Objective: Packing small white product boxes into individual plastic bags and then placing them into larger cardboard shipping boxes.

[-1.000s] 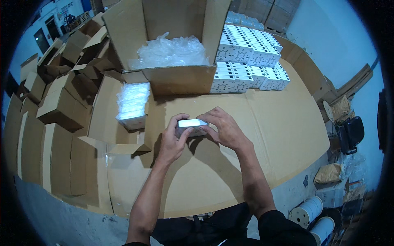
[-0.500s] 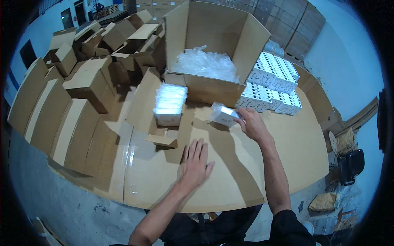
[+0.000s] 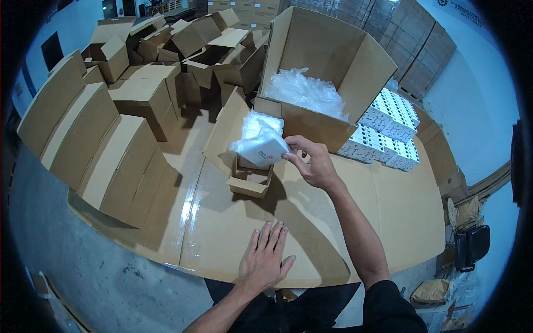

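My right hand (image 3: 312,162) pinches one side of a small white box (image 3: 265,154) in clear plastic wrap. It holds this box tilted over a small open cardboard carton (image 3: 248,186). Behind the held box, more plastic-wrapped white boxes (image 3: 261,119) stand in a row in the carton's far part, partly hidden. The carton's near end shows bare cardboard inside. My left hand (image 3: 265,256) lies flat on the cardboard-covered tabletop (image 3: 214,238), fingers stretched out, holding nothing.
A large open carton (image 3: 311,123) holding crumpled clear plastic bags (image 3: 305,91) stands behind. Stacked white boxes (image 3: 383,141) sit to its right. Standing folded cartons (image 3: 111,166) line the left side, with a heap of open brown cartons (image 3: 194,44) at the back left.
My right hand has carried the wrapped white box leftward from the tabletop to over the small carton. The view has shifted; my left hand still lies flat on the table.
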The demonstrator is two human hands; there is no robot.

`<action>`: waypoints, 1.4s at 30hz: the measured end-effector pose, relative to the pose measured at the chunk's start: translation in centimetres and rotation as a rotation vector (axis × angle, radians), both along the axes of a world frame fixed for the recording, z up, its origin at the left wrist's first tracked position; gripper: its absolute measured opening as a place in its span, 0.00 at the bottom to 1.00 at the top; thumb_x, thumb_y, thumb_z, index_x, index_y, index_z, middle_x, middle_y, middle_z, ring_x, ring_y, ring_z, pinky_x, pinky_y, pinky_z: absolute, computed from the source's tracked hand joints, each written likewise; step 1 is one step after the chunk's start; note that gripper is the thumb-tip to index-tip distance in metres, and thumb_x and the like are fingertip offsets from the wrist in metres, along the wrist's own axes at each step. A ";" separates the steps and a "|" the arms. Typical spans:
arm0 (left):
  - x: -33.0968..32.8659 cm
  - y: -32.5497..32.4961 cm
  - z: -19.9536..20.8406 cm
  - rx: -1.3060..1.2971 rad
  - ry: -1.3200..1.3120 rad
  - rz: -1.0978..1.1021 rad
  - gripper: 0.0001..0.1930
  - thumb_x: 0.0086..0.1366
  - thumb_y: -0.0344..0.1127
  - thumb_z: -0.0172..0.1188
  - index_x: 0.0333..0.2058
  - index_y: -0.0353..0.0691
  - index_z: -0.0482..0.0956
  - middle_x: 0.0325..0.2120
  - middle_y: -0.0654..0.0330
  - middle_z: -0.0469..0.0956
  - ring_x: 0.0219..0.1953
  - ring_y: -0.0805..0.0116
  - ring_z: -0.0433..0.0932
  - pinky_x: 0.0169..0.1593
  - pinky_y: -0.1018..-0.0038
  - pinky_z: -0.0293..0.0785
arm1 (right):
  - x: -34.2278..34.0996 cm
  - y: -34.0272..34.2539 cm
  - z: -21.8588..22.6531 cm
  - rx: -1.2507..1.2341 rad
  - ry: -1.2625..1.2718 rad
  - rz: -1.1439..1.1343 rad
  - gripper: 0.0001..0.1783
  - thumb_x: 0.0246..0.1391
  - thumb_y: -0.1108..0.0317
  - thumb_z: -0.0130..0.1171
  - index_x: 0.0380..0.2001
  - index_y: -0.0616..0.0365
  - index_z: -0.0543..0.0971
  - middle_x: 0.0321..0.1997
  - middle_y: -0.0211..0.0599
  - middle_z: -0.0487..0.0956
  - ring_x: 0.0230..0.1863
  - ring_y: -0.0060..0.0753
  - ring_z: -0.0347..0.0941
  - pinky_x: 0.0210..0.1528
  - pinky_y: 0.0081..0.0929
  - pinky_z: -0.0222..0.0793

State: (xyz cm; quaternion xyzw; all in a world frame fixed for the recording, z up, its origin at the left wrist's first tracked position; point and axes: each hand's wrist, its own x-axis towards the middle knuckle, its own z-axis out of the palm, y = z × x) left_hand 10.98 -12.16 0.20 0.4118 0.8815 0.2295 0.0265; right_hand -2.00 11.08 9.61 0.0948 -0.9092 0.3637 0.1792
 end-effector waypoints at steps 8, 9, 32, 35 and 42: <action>-0.3 -0.1 0.2 -0.022 0.018 -0.001 0.38 0.69 0.56 0.54 0.67 0.32 0.62 0.70 0.48 0.58 0.72 0.47 0.55 0.73 0.49 0.50 | -3.0 -0.9 2.1 0.287 -0.079 0.281 0.14 0.59 0.70 0.63 0.48 0.61 0.80 0.41 0.46 0.82 0.40 0.47 0.79 0.44 0.42 0.74; -0.4 0.0 0.2 -0.029 0.022 -0.003 0.38 0.69 0.56 0.54 0.67 0.31 0.63 0.70 0.48 0.58 0.72 0.47 0.55 0.73 0.49 0.50 | -3.4 -1.4 2.1 0.396 -0.078 0.321 0.13 0.59 0.71 0.63 0.47 0.61 0.80 0.42 0.47 0.82 0.42 0.50 0.79 0.45 0.45 0.75; -0.4 0.4 0.3 -0.032 -0.045 -0.018 0.40 0.67 0.54 0.56 0.68 0.30 0.60 0.71 0.47 0.56 0.73 0.45 0.52 0.74 0.48 0.46 | -0.4 -5.6 -2.6 0.440 0.070 -0.175 0.16 0.61 0.56 0.62 0.42 0.56 0.86 0.55 0.46 0.74 0.57 0.47 0.69 0.55 0.44 0.67; -0.3 1.0 0.3 -0.045 -0.049 -0.024 0.40 0.67 0.54 0.57 0.69 0.31 0.59 0.72 0.46 0.55 0.73 0.44 0.51 0.74 0.48 0.44 | 0.5 -4.7 -2.5 0.493 -0.001 -0.136 0.27 0.65 0.48 0.55 0.59 0.53 0.79 0.69 0.54 0.65 0.68 0.55 0.62 0.66 0.49 0.62; -0.7 2.5 1.0 -0.130 -0.081 -0.011 0.41 0.67 0.53 0.57 0.70 0.32 0.57 0.73 0.46 0.53 0.75 0.41 0.47 0.75 0.47 0.39 | 6.1 0.9 -5.2 0.140 -0.040 -0.097 0.40 0.68 0.51 0.53 0.76 0.50 0.52 0.77 0.56 0.53 0.76 0.60 0.52 0.76 0.50 0.50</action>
